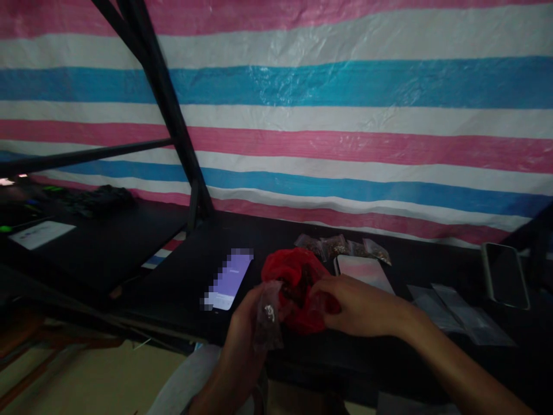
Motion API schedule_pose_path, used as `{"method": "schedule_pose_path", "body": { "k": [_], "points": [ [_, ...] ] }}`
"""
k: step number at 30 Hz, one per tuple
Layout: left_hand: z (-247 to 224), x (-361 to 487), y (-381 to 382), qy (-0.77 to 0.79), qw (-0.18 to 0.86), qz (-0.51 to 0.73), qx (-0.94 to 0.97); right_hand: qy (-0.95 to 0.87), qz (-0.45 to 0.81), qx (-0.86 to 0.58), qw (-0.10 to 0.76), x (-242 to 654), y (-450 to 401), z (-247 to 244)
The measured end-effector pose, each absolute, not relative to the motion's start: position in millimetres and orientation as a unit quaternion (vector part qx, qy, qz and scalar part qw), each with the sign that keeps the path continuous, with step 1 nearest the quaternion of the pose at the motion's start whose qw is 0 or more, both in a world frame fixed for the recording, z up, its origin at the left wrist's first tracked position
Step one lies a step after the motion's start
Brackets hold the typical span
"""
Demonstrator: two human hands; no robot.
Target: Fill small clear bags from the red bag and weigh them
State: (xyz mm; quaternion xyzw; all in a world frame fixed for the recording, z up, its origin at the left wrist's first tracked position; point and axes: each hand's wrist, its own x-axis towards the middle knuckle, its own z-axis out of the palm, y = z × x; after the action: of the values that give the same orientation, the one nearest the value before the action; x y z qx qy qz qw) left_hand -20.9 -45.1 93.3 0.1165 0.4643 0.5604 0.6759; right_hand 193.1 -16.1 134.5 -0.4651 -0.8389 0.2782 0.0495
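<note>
A red plastic bag stands open near the front edge of the black table, with dark contents at its mouth too dim to identify. Between the fingers of my left hand is a small clear zip bag, held at the red bag's left side. My right hand is closed at the red bag's right rim, its thumb and fingers curled around the red plastic. Its fingertips are partly hidden. Behind the red bag lie several small filled zip bags.
A lit phone lies to the left, and another phone to the right. Flat clear bags and a pale flat case rest right of the red bag. A black metal frame rises before a striped tarp.
</note>
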Motion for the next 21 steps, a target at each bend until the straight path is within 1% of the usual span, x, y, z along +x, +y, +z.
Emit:
{"method": "schedule_pose_path", "body": {
  "k": [3,8,10,14,16,18,19,21],
  "points": [
    [95,-22,-47,0.481,0.671,0.555,0.102,-0.836,0.28,-0.47,0.046,196,-17,136],
    [94,-17,-50,0.496,0.682,0.525,0.111,-0.847,0.243,-0.463,0.102,194,-18,137],
    [94,-16,-49,0.482,0.68,0.539,0.118,-0.843,0.247,-0.465,0.108,195,-19,138],
    [93,-20,-45,0.486,0.658,0.565,0.109,-0.837,0.232,-0.486,0.095,197,-16,137],
    [88,-23,-44,0.527,0.632,0.557,0.11,-0.83,0.19,-0.516,0.092,191,-12,134],
    [80,-26,-43,0.552,0.597,0.566,0.136,-0.827,0.134,-0.542,0.069,180,-7,128],
    [77,-27,-42,0.544,0.589,0.574,0.164,-0.829,0.11,-0.546,0.052,173,-4,124],
    [72,-26,-40,0.534,0.578,0.587,0.19,-0.836,0.092,-0.54,0.047,159,4,115]
  ]
}}
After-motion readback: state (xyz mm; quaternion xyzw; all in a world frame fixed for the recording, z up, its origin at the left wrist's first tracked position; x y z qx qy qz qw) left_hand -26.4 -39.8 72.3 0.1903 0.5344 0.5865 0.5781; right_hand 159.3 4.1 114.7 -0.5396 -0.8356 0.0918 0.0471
